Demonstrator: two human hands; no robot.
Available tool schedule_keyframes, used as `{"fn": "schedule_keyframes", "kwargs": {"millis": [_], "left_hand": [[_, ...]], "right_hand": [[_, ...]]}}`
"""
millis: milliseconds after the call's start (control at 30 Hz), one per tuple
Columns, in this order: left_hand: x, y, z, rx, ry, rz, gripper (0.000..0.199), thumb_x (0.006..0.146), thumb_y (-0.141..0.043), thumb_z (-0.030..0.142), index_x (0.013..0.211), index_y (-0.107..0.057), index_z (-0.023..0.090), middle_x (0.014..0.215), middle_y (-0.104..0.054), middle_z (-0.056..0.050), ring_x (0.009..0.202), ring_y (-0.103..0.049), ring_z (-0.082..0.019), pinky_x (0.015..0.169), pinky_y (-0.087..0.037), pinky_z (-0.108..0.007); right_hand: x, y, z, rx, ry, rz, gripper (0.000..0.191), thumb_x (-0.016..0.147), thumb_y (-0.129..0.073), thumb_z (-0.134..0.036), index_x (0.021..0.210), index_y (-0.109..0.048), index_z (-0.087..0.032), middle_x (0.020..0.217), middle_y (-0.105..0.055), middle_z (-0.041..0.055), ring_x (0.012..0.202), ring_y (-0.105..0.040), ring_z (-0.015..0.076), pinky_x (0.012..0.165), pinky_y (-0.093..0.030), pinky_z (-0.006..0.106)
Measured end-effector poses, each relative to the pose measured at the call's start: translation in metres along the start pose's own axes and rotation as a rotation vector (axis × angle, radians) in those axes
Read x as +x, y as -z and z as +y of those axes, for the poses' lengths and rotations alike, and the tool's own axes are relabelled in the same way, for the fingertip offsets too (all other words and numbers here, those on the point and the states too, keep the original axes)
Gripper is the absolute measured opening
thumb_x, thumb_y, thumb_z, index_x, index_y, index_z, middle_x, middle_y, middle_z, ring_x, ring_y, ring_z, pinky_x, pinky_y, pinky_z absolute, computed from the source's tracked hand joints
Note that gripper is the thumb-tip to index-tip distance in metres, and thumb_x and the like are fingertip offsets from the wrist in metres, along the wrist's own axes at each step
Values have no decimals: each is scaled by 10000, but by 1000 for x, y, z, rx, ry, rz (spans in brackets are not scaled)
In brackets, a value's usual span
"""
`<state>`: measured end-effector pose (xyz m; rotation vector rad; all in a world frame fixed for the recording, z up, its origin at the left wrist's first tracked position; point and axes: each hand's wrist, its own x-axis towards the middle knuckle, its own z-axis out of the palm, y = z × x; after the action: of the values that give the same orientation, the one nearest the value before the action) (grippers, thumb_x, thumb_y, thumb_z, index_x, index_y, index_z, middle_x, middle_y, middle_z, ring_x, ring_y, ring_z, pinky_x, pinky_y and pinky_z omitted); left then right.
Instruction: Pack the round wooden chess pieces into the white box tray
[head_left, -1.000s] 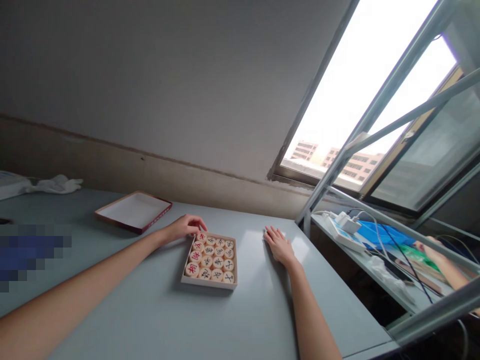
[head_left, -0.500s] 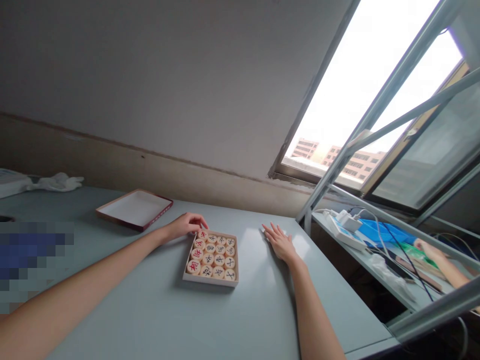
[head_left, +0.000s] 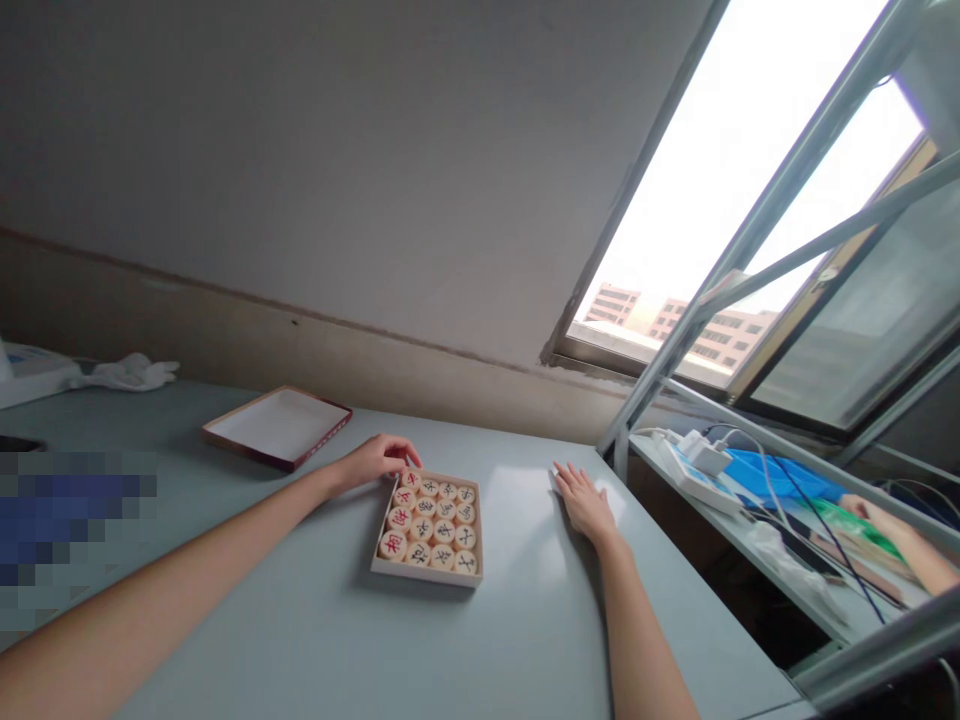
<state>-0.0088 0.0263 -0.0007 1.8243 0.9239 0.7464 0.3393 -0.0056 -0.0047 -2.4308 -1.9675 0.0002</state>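
A shallow pale box (head_left: 427, 574) lies on the table, packed with rows of round wooden Chinese chess pieces (head_left: 445, 532). The pieces in its left column carry red characters, and the others carry black ones. At the box's far left corner is my left hand (head_left: 379, 461), its fingers bent and closed on the corner beside a red piece. Its fingertips are partly hidden. My right hand (head_left: 586, 505) rests on the tabletop to the right of the box, fingers stretched out and holding nothing. Behind my left hand sits the box lid (head_left: 281, 428), its white inside facing up.
The grey table (head_left: 315, 620) meets a wall at the back. White gloves (head_left: 131, 372) lie far left. A metal frame (head_left: 739, 255) rises on the right. Beyond it, a shelf bears a power strip (head_left: 697, 475), cables and a blue bag (head_left: 772, 478), with another person's hand (head_left: 874, 515).
My right hand has slid a little to the right, away from the box. My left hand stays at the box's corner. The whole view has shifted slightly.
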Motion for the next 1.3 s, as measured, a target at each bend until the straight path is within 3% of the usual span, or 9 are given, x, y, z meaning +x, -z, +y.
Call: {"fn": "schedule_keyframes", "kwargs": {"millis": [167,300,367,467,600,833,1033,1200,1300], "left_hand": [[0,0,-1,-7,-7,0,248,562,-452,215,747,-587,118,561,-512,17,587,-476,-134,572,-361,-229],[1,0,-1,-10,-4,1,254,566,-442,200,754,-594,119,594,-538,6,598,-487,-135,562,-356,-222],[1,1,-1,5,-12,0,256,571,-442,196,759,-600,123,607,-548,5,603,-490,-135,558,-355,-218],[2,2,-3,20,-36,-2,248,581,-451,204,756,-606,121,603,-551,7,605,-487,-134,568,-362,-218],[5,4,-7,32,-66,4,268,583,-446,205,775,-607,112,604,-548,6,610,-482,-133,588,-368,-223],[4,4,-6,36,-74,-16,290,587,-436,205,796,-614,111,592,-529,10,614,-478,-131,589,-365,-219],[6,5,-8,33,-53,-48,304,586,-446,217,815,-622,122,583,-519,15,603,-469,-130,570,-352,-216],[2,4,-4,22,-34,-44,296,598,-446,225,813,-619,120,578,-509,15,597,-461,-129,563,-339,-220],[0,3,0,18,-24,-42,286,600,-452,235,808,-611,120,588,-516,12,604,-462,-132,565,-336,-224]], "right_hand": [[-4,9,-7,9,52,121,420,899,-185,-301,1287,-346,-282,1397,-238,31,1278,-189,257,950,-173,608],[-18,28,-63,147,354,391,356,880,-316,-278,1210,-441,-321,1343,-353,0,1202,-342,207,998,-208,488],[-33,33,-101,240,637,348,355,864,-377,-256,1207,-444,-316,1270,-445,5,1143,-406,167,960,-305,377],[-57,33,-150,253,926,244,348,824,-481,-242,1157,-483,-344,1220,-489,-10,1088,-441,154,931,-314,348],[-75,26,-173,226,942,260,344,815,-476,-148,1124,-500,-297,1173,-524,-8,1033,-452,152,885,-320,326],[-72,20,-169,278,888,278,213,838,-457,-181,1014,-552,-252,1006,-588,10,915,-475,154,823,-320,313],[-64,26,-159,394,711,355,186,821,-495,-307,976,-591,-343,968,-604,-22,914,-474,161,870,-243,356],[-40,38,-109,325,370,487,225,797,-478,-263,992,-587,-281,955,-614,5,905,-486,191,851,-232,381],[-24,32,-64,108,303,476,248,793,-416,-181,909,-624,-252,959,-614,23,926,-479,204,866,-202,407]]}}
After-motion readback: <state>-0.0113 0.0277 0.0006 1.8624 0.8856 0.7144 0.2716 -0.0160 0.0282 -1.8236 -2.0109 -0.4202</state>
